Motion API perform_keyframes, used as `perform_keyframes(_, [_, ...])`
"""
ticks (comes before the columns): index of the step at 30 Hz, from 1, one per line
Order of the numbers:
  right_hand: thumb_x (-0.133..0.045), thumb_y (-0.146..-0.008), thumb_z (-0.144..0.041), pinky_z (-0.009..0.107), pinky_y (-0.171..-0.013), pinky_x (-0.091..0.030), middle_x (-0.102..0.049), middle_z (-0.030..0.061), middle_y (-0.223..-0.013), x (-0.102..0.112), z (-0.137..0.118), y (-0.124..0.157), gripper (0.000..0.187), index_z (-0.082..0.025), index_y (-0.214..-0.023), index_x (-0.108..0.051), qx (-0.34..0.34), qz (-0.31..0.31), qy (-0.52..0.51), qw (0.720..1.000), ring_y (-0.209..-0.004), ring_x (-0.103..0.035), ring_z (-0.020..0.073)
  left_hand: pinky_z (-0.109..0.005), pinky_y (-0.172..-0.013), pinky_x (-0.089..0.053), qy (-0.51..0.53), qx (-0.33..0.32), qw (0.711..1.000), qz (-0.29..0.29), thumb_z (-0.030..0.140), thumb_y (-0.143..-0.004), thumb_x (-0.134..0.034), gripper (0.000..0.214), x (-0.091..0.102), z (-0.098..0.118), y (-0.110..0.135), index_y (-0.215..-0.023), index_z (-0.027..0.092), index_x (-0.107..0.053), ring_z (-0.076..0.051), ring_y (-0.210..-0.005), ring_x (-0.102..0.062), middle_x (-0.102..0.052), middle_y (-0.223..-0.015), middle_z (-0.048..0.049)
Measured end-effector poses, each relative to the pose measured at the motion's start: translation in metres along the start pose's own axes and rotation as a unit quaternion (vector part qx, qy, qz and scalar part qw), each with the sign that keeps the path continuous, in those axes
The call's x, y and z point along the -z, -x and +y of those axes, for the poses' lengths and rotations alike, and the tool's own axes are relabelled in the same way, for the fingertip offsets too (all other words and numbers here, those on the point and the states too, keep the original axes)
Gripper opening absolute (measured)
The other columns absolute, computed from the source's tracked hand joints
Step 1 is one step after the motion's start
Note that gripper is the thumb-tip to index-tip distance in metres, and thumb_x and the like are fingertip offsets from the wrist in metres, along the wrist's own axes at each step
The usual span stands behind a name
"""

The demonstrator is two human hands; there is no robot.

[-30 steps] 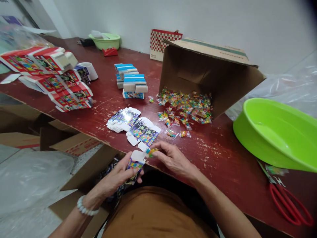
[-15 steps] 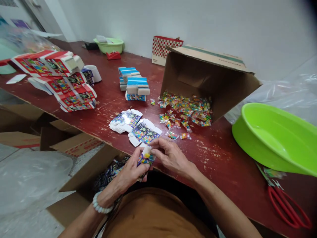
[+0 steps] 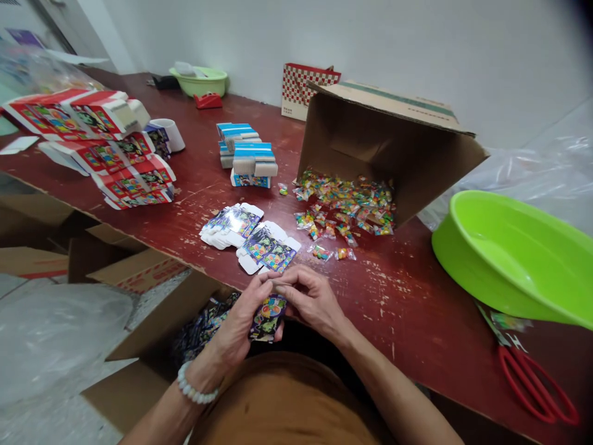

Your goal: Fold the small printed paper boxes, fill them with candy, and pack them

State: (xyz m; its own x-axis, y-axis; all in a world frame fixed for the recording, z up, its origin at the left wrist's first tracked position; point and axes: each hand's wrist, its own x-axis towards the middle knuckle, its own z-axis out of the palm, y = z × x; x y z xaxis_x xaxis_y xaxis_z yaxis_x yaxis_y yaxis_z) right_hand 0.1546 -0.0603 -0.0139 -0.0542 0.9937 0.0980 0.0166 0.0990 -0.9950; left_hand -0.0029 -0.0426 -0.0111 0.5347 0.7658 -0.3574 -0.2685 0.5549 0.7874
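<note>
Printed carton (image 3: 269,316) clamped in fingers of left hand (image 3: 237,327); fingers of right hand (image 3: 319,304) pinching its upper end. Step looks like closing that end; next move seems to call for pressing it flush. Flat cartons (image 3: 269,247) just beyond fingers.

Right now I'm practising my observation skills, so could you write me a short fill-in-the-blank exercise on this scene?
1. The ____ hand, with a beaded bracelet at its wrist, holds a small printed carton.
2. The scissors have ____ handles.
3. The large basin at the right is bright ____.

Missing words: left; red; green.
</note>
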Motion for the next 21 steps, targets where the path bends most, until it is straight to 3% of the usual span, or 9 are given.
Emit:
perform_keyframes(2, [-0.064,-0.089,-0.035,0.032,-0.08,-0.053,-0.072,0.0064,-0.097,0.001,-0.002,0.001,0.016,-0.024,-0.088,-0.075,0.087,0.0,0.089,0.992,-0.085,-0.067,0.0188,-0.026,-0.039,-0.049,0.056,0.046,0.997,-0.034,0.057,-0.091,-0.048,0.049,0.002,0.003,-0.001,-0.124,0.021,-0.049,-0.017,-0.043,-0.062,-0.066,-0.071,-0.0017])
perform_keyframes(4, [-0.062,-0.091,-0.031,0.034,-0.084,-0.052,-0.073,0.0063,-0.097,0.001,-0.004,0.002,0.015,-0.024,-0.091,-0.075,0.101,-0.023,0.12,0.987,-0.089,-0.067,0.0195,-0.029,-0.038,-0.05,0.095,0.065,0.992,-0.051,0.06,-0.093,-0.04,0.054,0.002,0.006,-0.002,-0.129,0.021,-0.046,-0.02,-0.042,-0.063,-0.067,-0.07,-0.0023])
perform_keyframes(6, [-0.065,-0.088,-0.031,0.03,-0.07,-0.054,-0.073,0.0056,-0.091,0.0,-0.006,0.0,0.014,-0.021,-0.085,-0.074,0.035,-0.023,0.077,0.996,-0.072,-0.066,0.0161,-0.029,-0.038,-0.05,0.107,0.06,0.991,-0.049,0.06,-0.094,-0.036,0.056,0.002,0.006,-0.003,-0.134,0.021,-0.045,-0.02,-0.042,-0.064,-0.068,-0.07,-0.0032])
perform_keyframes(9, [-0.073,-0.079,-0.037,0.024,-0.046,-0.047,-0.073,0.006,-0.091,-0.004,-0.007,-0.006,0.022,-0.016,-0.074,-0.069,-0.103,-0.024,-0.083,0.991,-0.048,-0.053,0.0077,-0.027,-0.039,-0.049,0.092,0.035,0.994,-0.036,0.059,-0.095,-0.035,0.06,0.002,0.003,-0.004,-0.136,0.016,-0.047,-0.019,-0.042,-0.064,-0.069,-0.071,-0.006])
perform_keyframes(12, [-0.075,-0.076,-0.038,0.022,-0.04,-0.043,-0.073,0.0083,-0.099,-0.007,-0.008,-0.01,0.026,-0.014,-0.072,-0.066,-0.15,-0.028,-0.159,0.975,-0.043,-0.049,0.0049,-0.025,-0.038,-0.048,0.076,0.019,0.997,-0.029,0.062,-0.094,-0.036,0.066,0.005,-0.001,-0.005,-0.135,0.012,-0.052,-0.018,-0.042,-0.063,-0.07,-0.071,-0.0078])
perform_keyframes(14, [-0.073,-0.079,-0.036,0.022,-0.042,-0.044,-0.073,0.0069,-0.097,-0.01,-0.007,-0.01,0.022,-0.015,-0.073,-0.067,-0.108,-0.012,-0.118,0.987,-0.046,-0.051,0.0059,-0.025,-0.039,-0.049,0.071,0.018,0.997,-0.021,0.062,-0.093,-0.04,0.066,0.007,-0.002,-0.004,-0.132,0.011,-0.055,-0.017,-0.042,-0.062,-0.07,-0.069,-0.0073])
perform_keyframes(17, [-0.068,-0.085,-0.034,0.025,-0.056,-0.052,-0.07,0.0054,-0.098,-0.015,-0.003,-0.003,0.016,-0.02,-0.079,-0.07,0.029,-0.007,-0.012,0.999,-0.069,-0.062,0.0132,-0.025,-0.039,-0.052,0.078,0.014,0.997,0.008,0.052,-0.091,-0.053,0.054,0.01,0.002,-0.004,-0.125,0.011,-0.062,-0.016,-0.043,-0.062,-0.069,-0.067,-0.0049])
perform_keyframes(19, [-0.068,-0.087,-0.033,0.03,-0.069,-0.055,-0.067,0.0064,-0.104,-0.019,0.0,0.003,0.011,-0.023,-0.087,-0.072,0.09,-0.016,0.035,0.995,-0.09,-0.064,0.0184,-0.027,-0.039,-0.053,0.094,0.018,0.995,0.028,0.041,-0.087,-0.06,0.044,0.01,0.005,-0.004,-0.121,0.013,-0.065,-0.016,-0.046,-0.064,-0.072,-0.078,-0.0055])
perform_keyframes(21, [-0.07,-0.086,-0.034,0.034,-0.079,-0.055,-0.064,0.0072,-0.107,-0.022,0.003,0.007,0.014,-0.024,-0.097,-0.071,0.107,-0.018,0.067,0.992,-0.101,-0.062,0.0206,-0.027,-0.041,-0.055,0.106,0.019,0.993,0.04,0.035,-0.084,-0.063,0.04,0.012,0.007,-0.003,-0.118,0.014,-0.066,-0.015,-0.049,-0.064,-0.074,-0.093,-0.0073])
